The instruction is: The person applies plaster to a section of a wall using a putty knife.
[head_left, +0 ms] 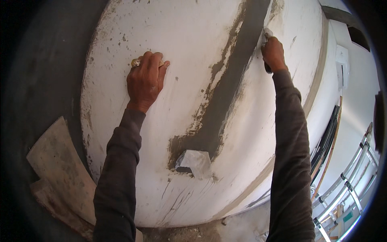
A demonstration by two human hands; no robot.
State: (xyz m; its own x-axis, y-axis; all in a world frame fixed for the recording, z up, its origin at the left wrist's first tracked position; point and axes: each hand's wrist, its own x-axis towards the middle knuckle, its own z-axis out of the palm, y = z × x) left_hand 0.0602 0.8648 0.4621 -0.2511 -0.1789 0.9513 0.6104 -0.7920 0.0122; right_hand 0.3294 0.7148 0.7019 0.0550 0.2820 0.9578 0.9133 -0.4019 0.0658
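Note:
A grey plaster strip [236, 86] runs down the white wall [181, 52], with rough, smeared edges. My right hand [275, 54] is at the strip's right edge, closed round a dark-handled tool [267, 67]. A pale, whitish part of the tool shows above my fingers; its blade cannot be made out. Left of the strip, my left hand [145, 78] rests against the wall with its fingers curled over a small yellowish piece, mostly hidden by them. A ring shows on one finger. At the strip's lower end, crumpled clear plastic [195, 163] covers a recess or box.
Worn boards [60, 173] lean at the lower left. To the right stand a metal ladder [350, 189], a bundle of dark pipes [325, 133] and a long wooden stick [332, 141]. A white box [342, 64] is fixed to the side wall. Dusty floor [185, 234] shows below.

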